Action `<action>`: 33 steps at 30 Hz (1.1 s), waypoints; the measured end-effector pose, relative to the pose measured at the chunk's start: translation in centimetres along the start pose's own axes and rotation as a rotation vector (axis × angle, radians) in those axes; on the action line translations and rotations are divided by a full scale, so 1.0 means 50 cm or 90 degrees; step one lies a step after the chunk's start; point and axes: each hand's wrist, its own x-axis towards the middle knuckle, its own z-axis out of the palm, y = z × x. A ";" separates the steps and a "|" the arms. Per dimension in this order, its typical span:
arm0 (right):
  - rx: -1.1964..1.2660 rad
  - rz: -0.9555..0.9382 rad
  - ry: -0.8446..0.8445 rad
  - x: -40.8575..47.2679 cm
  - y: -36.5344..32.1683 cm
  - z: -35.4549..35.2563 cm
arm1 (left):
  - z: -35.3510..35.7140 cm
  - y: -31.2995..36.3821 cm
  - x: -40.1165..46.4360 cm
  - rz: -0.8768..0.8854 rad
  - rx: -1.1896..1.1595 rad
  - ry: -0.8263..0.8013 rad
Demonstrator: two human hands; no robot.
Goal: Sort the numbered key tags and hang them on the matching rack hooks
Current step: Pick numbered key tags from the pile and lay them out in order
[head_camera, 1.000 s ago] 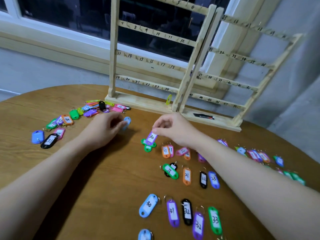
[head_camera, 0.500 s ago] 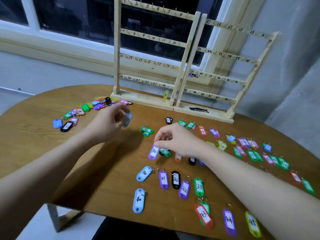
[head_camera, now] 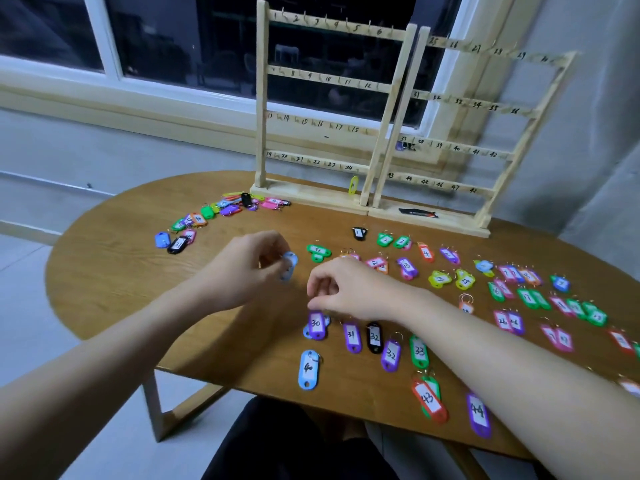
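My right hand (head_camera: 349,289) pinches the top of a purple tag marked 30 (head_camera: 317,324), which lies on top of a light blue tag at the left end of a row with 31 (head_camera: 352,337), 32 and 33. My left hand (head_camera: 247,268) holds a light blue tag (head_camera: 289,265) above the table; its number is hidden. Two wooden racks (head_camera: 384,133) with numbered hooks stand at the back. A yellow tag (head_camera: 353,186) hangs near hook 24. Many sorted tags spread over the right of the table.
A pile of unsorted tags (head_camera: 211,216) lies at the left near the rack base. A light blue tag 40 (head_camera: 308,368) and tags 43 and 44 lie near the table's front edge (head_camera: 263,384). A black object (head_camera: 417,213) rests on the right rack's base.
My right hand carried the purple 30 tag toward me and set it down over the light blue tag by the 31. My left hand stayed in place with its blue tag.
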 end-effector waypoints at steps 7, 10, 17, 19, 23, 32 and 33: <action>-0.007 0.036 0.047 -0.064 0.042 -0.047 | 0.033 0.048 0.016 -0.025 -0.093 -0.011; 0.017 0.065 0.094 -0.120 0.071 -0.083 | 0.059 0.076 0.031 -0.008 -0.118 -0.066; 0.076 0.107 0.255 -0.265 0.127 -0.151 | 0.184 0.190 0.059 0.076 -0.109 -0.210; 0.099 0.108 0.324 -0.305 0.146 -0.163 | 0.233 0.222 0.063 0.084 -0.115 -0.247; 0.160 0.134 0.424 -0.381 0.182 -0.175 | 0.327 0.279 0.075 0.113 -0.079 -0.293; 0.215 0.193 0.437 -0.471 0.250 -0.153 | 0.423 0.328 0.101 0.144 0.020 -0.321; 0.220 0.195 0.436 -0.472 0.256 -0.151 | 0.423 0.328 0.101 0.153 0.042 -0.325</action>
